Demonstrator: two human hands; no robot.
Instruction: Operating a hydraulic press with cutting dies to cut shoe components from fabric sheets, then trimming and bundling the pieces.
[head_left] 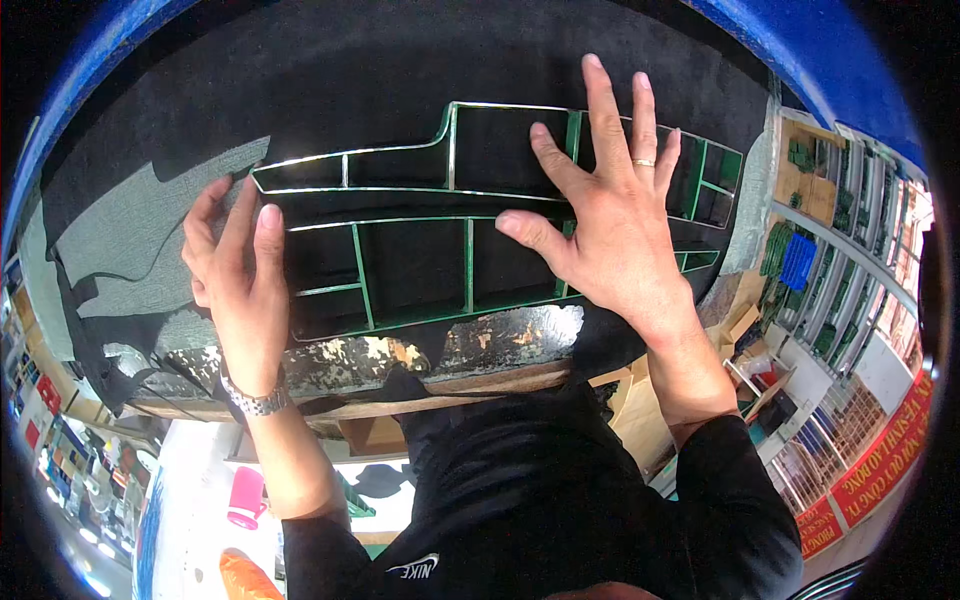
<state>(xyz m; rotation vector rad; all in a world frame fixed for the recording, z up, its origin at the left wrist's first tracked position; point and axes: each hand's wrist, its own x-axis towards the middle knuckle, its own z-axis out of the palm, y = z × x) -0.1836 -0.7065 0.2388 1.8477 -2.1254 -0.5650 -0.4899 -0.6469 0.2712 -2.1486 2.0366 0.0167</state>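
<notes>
Two long green metal cutting dies with shiny edges lie side by side on black fabric. The far die (452, 150) tapers to a point at its left end and has several cross bars; the near die (468, 265) runs below it with a narrow gap between. My right hand (622, 225) rests over the right part of both dies, palm down with fingers spread, hiding some of their bars. At the left ends is my left hand (238, 270), its fingers apart and its index fingertip by the far die's point. Neither hand grips anything.
Black fabric (350, 65) covers most of the work surface, over grey material (125, 240) at the left. A worn, paint-flaked edge (490, 345) runs along the front. A blue frame (790, 50) curves around the far side. Shelves with green dies (840, 300) stand at right.
</notes>
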